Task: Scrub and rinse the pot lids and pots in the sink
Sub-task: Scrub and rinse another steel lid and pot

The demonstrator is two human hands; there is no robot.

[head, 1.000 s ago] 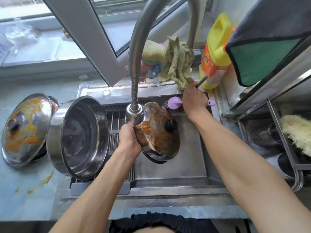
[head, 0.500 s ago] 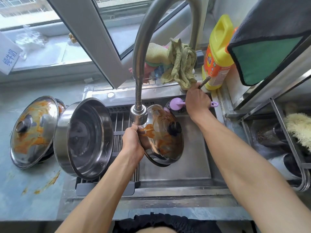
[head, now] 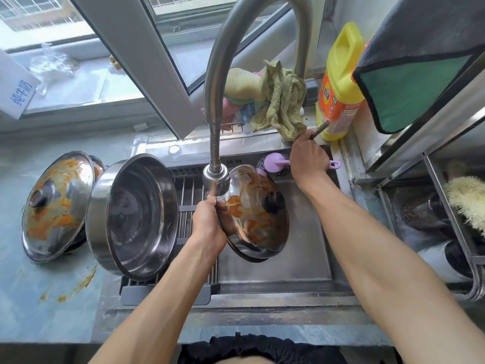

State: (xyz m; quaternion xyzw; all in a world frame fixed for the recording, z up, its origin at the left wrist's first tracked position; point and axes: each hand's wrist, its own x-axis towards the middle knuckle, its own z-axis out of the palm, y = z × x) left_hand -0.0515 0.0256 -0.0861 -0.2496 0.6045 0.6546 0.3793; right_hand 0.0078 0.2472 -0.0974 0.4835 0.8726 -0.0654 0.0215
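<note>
A dirty lid [head: 256, 215], smeared orange, is being held tilted over the sink [head: 301, 261], just under the tap head [head: 216, 181]. Its left rim is being gripped by the left hand [head: 208, 227], fingers curled round the edge. The tap lever [head: 319, 130] at the far right of the sink is being grasped by the right hand [head: 308, 160], closed round it. A pot [head: 133, 218] is being propped on its side on the rack [head: 187, 227] left of the sink. Another stained lid [head: 56, 203] is being leaned at the far left, on the counter [head: 39, 316].
</note>
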